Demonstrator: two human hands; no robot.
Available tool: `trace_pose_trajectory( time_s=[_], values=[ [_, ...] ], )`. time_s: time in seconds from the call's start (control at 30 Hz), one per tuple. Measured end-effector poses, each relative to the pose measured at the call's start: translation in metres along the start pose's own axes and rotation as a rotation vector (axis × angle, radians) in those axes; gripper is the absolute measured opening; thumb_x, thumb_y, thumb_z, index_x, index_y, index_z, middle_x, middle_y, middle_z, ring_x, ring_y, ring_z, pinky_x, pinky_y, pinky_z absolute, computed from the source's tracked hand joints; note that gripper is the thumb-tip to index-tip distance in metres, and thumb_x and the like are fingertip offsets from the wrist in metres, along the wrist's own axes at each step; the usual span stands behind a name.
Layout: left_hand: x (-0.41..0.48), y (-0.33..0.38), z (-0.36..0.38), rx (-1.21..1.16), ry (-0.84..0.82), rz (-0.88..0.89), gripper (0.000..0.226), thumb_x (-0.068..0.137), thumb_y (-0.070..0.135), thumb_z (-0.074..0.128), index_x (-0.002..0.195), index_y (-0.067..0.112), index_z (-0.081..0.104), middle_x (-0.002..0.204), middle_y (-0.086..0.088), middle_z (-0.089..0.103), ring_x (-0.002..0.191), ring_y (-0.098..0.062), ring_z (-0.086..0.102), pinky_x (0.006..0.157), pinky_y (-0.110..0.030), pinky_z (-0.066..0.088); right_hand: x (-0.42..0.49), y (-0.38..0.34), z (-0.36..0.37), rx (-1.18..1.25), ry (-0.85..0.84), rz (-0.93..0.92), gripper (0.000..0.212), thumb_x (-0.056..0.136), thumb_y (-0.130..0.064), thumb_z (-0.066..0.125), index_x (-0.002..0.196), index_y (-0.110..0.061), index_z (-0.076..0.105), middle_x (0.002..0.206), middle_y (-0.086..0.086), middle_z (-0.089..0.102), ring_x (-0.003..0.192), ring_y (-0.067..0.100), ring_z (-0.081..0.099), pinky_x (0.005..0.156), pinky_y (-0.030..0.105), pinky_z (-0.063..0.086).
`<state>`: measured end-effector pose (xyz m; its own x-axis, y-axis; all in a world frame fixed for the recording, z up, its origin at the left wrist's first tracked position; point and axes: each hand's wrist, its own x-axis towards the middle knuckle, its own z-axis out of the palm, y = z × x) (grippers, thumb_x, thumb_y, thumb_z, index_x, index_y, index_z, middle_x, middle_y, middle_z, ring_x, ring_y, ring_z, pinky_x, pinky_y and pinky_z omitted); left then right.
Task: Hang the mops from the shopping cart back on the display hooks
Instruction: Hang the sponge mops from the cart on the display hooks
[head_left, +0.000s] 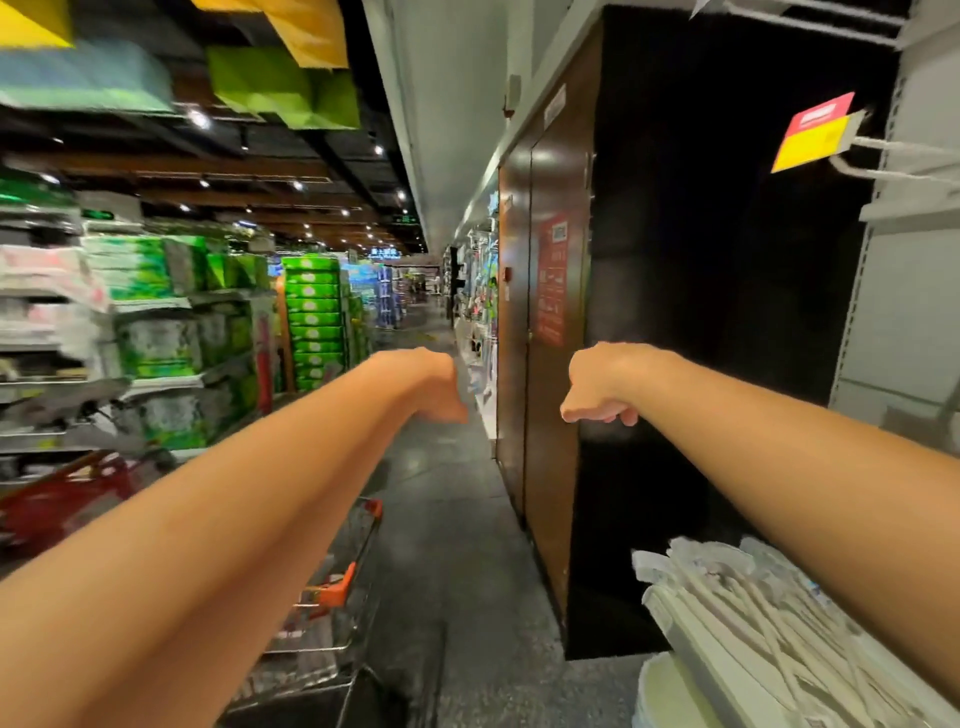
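Both my arms reach straight out over the aisle at chest height. My left hand (439, 387) droops from the wrist with its fingers hanging down and nothing in it. My right hand (597, 389) hangs the same way, fingers loosely curled, holding nothing. The wire shopping cart (332, 603) with orange trim stands below my left forearm at the lower left. A bundle of white mops (753, 618) lies under my right forearm at the lower right. A white display hook (904, 148) with a red and yellow price tag (815, 132) juts out at the upper right.
A dark brown cabinet wall (550, 322) runs along the right of the aisle. Shelves of green and white packaged goods (156, 312) line the left. A red cart (67, 499) sits at the far left. The grey floor (457, 519) stretches ahead between them.
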<state>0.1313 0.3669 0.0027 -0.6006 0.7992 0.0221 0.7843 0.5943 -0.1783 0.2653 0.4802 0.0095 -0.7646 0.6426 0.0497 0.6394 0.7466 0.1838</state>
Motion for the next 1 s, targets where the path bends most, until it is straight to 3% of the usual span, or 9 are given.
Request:
trace_pose_trajectory(
  time_s=[0.07, 0.2, 0.3, 0.43, 0.53, 0.63, 0.73, 0.8, 1.0],
  values=[
    [0.0, -0.024, 0.013, -0.018, -0.032, -0.076, 0.027, 0.092, 0.039, 0.05, 0.092, 0.015, 0.06, 0.083, -0.008, 0.059, 0.09, -0.032, 0.058, 0.086, -0.038, 0.052, 0.017, -0.022, 0.003, -0.013, -0.026, -0.092, 0.027, 0.091, -0.033, 0.053, 0.074, -0.012, 0.055, 0.076, 0.004, 0.062, 0.055, 0.015, 0.057, 0.066, 0.029, 0.05],
    [-0.008, -0.077, 0.04, -0.028, -0.057, -0.208, 0.026, 0.091, 0.038, 0.052, 0.101, 0.015, 0.055, 0.074, -0.002, 0.048, 0.082, -0.027, 0.052, 0.074, -0.035, 0.047, 0.047, -0.078, 0.012, -0.02, -0.077, -0.25, 0.031, 0.091, -0.034, 0.053, 0.071, -0.012, 0.055, 0.071, 0.003, 0.061, 0.046, 0.013, 0.054, 0.05, 0.023, 0.045],
    [-0.008, -0.124, 0.061, -0.035, -0.085, -0.297, 0.026, 0.089, 0.042, 0.053, 0.093, 0.017, 0.051, 0.082, -0.003, 0.053, 0.084, -0.028, 0.054, 0.077, -0.036, 0.05, 0.067, -0.125, 0.02, -0.034, -0.052, -0.33, 0.025, 0.09, -0.034, 0.054, 0.08, -0.011, 0.059, 0.067, 0.002, 0.06, 0.047, 0.013, 0.054, 0.048, 0.022, 0.041],
    [-0.008, -0.192, 0.091, -0.011, -0.11, -0.384, 0.026, 0.091, 0.04, 0.05, 0.08, 0.017, 0.049, 0.077, -0.001, 0.049, 0.084, -0.026, 0.054, 0.074, -0.036, 0.048, 0.093, -0.197, 0.028, -0.023, -0.067, -0.386, 0.018, 0.088, -0.03, 0.053, 0.081, -0.014, 0.058, 0.064, -0.001, 0.059, 0.05, 0.013, 0.054, 0.054, 0.022, 0.043],
    [-0.002, -0.244, 0.107, 0.027, -0.126, -0.383, 0.025, 0.091, 0.041, 0.048, 0.098, 0.016, 0.051, 0.08, -0.002, 0.049, 0.087, -0.027, 0.055, 0.075, -0.035, 0.048, 0.116, -0.252, 0.028, 0.025, -0.079, -0.417, 0.024, 0.088, -0.031, 0.055, 0.099, -0.011, 0.064, 0.087, 0.003, 0.066, 0.057, 0.014, 0.057, 0.066, 0.029, 0.052],
    [0.005, -0.296, 0.117, 0.034, -0.125, -0.401, 0.025, 0.091, 0.038, 0.05, 0.091, 0.014, 0.054, 0.078, -0.001, 0.053, 0.08, -0.023, 0.058, 0.069, -0.033, 0.048, 0.139, -0.304, 0.023, 0.026, -0.064, -0.441, 0.026, 0.089, -0.032, 0.055, 0.101, -0.011, 0.062, 0.102, 0.007, 0.064, 0.06, 0.016, 0.055, 0.074, 0.033, 0.054],
    [0.014, -0.346, 0.125, 0.063, -0.118, -0.439, 0.027, 0.091, 0.036, 0.05, 0.074, 0.015, 0.051, 0.077, -0.002, 0.052, 0.066, -0.018, 0.048, 0.063, -0.031, 0.041, 0.159, -0.35, 0.017, 0.038, -0.023, -0.453, 0.022, 0.091, -0.033, 0.051, 0.08, -0.014, 0.053, 0.092, 0.004, 0.057, 0.064, 0.019, 0.053, 0.069, 0.03, 0.048],
    [0.019, -0.377, 0.13, 0.058, -0.097, -0.467, 0.025, 0.092, 0.036, 0.049, 0.08, 0.015, 0.053, 0.077, -0.001, 0.051, 0.068, -0.019, 0.049, 0.063, -0.031, 0.039, 0.171, -0.379, 0.015, 0.071, -0.008, -0.463, 0.029, 0.091, -0.033, 0.049, 0.068, -0.016, 0.044, 0.084, 0.004, 0.053, 0.072, 0.023, 0.055, 0.073, 0.03, 0.046],
    [0.034, -0.441, 0.152, 0.092, -0.062, -0.516, 0.024, 0.094, 0.038, 0.045, 0.091, 0.015, 0.054, 0.079, -0.001, 0.053, 0.072, -0.019, 0.052, 0.066, -0.035, 0.038, 0.205, -0.444, 0.013, 0.149, -0.023, -0.483, 0.022, 0.091, -0.034, 0.048, 0.082, -0.013, 0.05, 0.089, 0.007, 0.055, 0.08, 0.027, 0.057, 0.083, 0.035, 0.049]
  ],
)
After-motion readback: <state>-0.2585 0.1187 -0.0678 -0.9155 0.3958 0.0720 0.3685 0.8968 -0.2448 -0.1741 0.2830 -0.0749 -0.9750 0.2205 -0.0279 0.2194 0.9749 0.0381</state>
